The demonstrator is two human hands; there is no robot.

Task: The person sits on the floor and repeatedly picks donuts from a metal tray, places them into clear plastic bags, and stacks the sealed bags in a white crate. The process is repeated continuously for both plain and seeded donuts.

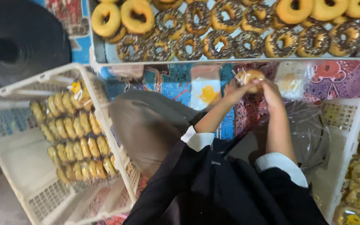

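Both my hands meet at the middle of the view around one bagged doughnut, a yellow ring in clear plastic. My left hand grips the bag from the left. My right hand grips it from the right, fingers closed on the plastic. Just beyond them stands a long tray full of unwrapped doughnuts, some plain yellow, some with dark sprinkles. My sleeves are black with white cuffs.
A white plastic crate at the left holds rows of bagged doughnuts. Another white crate at the right holds more bagged ones. Empty clear bags lie by my right arm. A dark round pan is far left.
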